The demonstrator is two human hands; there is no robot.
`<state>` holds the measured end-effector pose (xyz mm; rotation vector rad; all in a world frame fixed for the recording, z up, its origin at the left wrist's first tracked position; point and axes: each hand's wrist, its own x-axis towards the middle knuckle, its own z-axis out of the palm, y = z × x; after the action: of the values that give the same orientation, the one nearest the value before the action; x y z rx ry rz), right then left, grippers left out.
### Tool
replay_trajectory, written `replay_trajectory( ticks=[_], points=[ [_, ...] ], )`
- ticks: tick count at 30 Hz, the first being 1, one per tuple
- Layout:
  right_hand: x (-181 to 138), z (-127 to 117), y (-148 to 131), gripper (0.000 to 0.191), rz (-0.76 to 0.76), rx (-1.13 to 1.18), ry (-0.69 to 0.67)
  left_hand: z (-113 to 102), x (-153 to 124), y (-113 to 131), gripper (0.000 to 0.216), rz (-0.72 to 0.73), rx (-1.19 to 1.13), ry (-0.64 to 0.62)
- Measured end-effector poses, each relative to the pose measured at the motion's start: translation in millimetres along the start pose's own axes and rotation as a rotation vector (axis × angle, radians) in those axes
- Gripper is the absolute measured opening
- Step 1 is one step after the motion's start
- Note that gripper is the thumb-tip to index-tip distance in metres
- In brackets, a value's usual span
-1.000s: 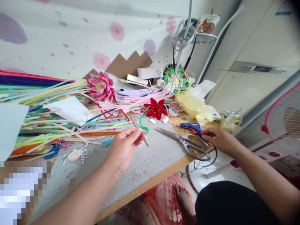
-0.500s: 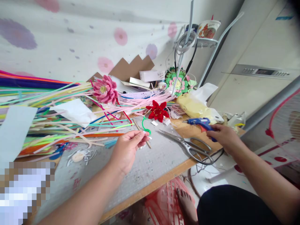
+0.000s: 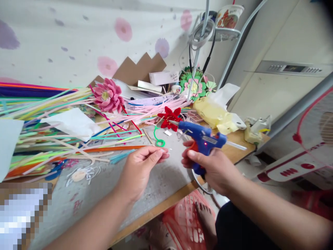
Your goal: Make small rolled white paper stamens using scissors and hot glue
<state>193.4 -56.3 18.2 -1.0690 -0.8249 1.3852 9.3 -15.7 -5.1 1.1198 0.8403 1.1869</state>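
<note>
My right hand (image 3: 210, 166) grips a blue hot glue gun (image 3: 201, 139), held above the grey mat with its nozzle pointing left and a red light lit on its body. My left hand (image 3: 142, 166) is pinched shut on a small pale piece at its fingertips, too small to name, just left of the gun's nozzle. A curled green pipe cleaner (image 3: 156, 136) and a red paper flower (image 3: 169, 118) lie on the table right behind the two hands.
Several coloured pipe cleaners (image 3: 59, 139) spread over the left of the table. A pink flower (image 3: 107, 95), white paper (image 3: 74, 121), yellow bag (image 3: 214, 116) and lamp stand (image 3: 199, 52) sit behind. A red basket (image 3: 182, 222) and a bare foot (image 3: 206, 222) are under the table edge.
My right hand lifted the glue gun from the table's right edge and brought it left, close to my left hand. The scissors are now hidden behind it. My left hand barely moved.
</note>
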Motion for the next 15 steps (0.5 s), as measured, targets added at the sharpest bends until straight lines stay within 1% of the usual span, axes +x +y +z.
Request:
replay_trajectory(
  ticks=[3, 6, 9, 13, 15],
  points=[
    [6, 15, 10, 0.043, -0.011, 0.021, -0.005, 0, -1, -1, 0.011, 0.003, 0.013, -0.017],
    [13, 22, 15, 0.042, -0.023, -0.003, 0.047, 0, 0, -3, 0.012, -0.004, 0.019, -0.032],
    [17, 27, 18, 0.039, -0.015, -0.016, 0.062, 0, -1, -4, 0.011, 0.000, 0.023, -0.044],
    [23, 28, 19, 0.031, -0.048, -0.056, 0.097, -2, 1, -3, 0.009, -0.012, 0.085, -0.067],
    [26, 23, 17, 0.027, -0.078, -0.066, 0.133, -7, 7, 0, 0.010, -0.007, 0.209, -0.074]
  ],
)
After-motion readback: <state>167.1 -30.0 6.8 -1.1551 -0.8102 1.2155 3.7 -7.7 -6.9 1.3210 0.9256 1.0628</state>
